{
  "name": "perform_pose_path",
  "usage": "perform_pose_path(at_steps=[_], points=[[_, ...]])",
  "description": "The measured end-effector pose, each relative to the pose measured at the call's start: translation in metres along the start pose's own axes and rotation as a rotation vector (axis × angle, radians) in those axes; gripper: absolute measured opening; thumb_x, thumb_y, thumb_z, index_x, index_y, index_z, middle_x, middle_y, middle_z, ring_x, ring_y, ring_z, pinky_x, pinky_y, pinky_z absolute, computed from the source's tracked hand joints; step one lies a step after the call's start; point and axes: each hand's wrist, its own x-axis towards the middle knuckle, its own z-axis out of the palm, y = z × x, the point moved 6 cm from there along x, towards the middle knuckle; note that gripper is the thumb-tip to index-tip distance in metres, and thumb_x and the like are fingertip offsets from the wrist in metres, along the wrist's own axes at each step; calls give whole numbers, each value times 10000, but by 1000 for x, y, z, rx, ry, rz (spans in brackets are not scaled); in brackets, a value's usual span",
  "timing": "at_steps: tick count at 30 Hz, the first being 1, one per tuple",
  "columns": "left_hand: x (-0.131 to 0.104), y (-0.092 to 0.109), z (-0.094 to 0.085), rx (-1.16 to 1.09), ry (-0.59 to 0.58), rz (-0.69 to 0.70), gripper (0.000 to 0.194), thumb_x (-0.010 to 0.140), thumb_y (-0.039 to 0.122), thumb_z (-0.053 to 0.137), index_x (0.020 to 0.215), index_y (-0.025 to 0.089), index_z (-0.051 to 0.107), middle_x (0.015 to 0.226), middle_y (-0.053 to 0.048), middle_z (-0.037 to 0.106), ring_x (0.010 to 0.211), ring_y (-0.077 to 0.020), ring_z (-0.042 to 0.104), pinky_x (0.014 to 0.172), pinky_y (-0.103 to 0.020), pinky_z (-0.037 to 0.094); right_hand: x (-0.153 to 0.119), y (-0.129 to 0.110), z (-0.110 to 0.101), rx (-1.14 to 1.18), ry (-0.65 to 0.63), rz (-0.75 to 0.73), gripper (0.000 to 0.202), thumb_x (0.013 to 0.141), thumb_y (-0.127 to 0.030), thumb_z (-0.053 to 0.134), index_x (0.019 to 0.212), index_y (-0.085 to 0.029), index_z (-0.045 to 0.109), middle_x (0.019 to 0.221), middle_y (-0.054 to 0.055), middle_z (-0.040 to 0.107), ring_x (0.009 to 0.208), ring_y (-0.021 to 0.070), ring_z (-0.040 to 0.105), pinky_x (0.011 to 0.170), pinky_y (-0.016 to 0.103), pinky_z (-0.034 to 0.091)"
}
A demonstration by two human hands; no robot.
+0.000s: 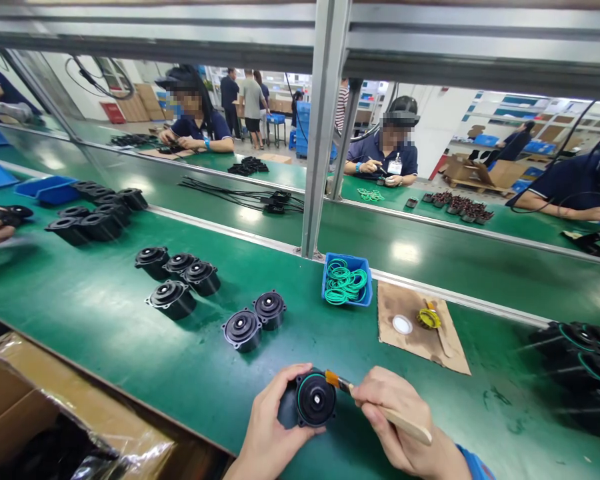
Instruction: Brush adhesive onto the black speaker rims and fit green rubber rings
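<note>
Our left hand (271,425) holds a likely rigid housing (317,402), best gripped side-on; our right hand (395,400) grasps a brush (343,384) at its one o'clock.

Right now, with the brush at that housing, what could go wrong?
The brush in the right hand meets the black housing at its green ring, so a hard stroke might shift that ring. Only the left hand grips the housing, so it could twist if that hold loosens.
</note>
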Motion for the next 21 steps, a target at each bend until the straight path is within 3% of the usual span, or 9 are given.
perform_pose_path(at_steps=[6, 11, 21], points=[[-1, 3, -1, -4, 9, 32, 692, 496, 55, 892, 1115, 257, 657, 1118, -30, 767, 1039, -269, 730, 942, -408, 589, -5, -8, 5, -16, -81, -120, 232, 1034, -197, 317, 1013, -178, 548, 641, 33, 613, 536, 168, 502, 528, 303, 413], [0, 4, -2, 6, 27, 34, 689, 469, 58, 904, 1087, 252, 670, 1100, -28, 773, 1022, -269, 739, 929, -395, 597, -8, -8, 5, 5, -87, -62, 230, 1034, -211, 320, 949, -200, 533, 624, 20, 598, 526, 159, 502, 545, 297, 428], [-1, 6, -2, 6, 21, 143, 613, 553, 200, 924, 1101, 237, 653, 1098, -73, 769, 1000, -276, 747, 896, -391, 614, 15, -5, -3, 27, -4, -49, 242, 1021, -168, 344, 937, -193, 570, 638, 22, 621, 522, 152, 515, 510, 277, 429]])
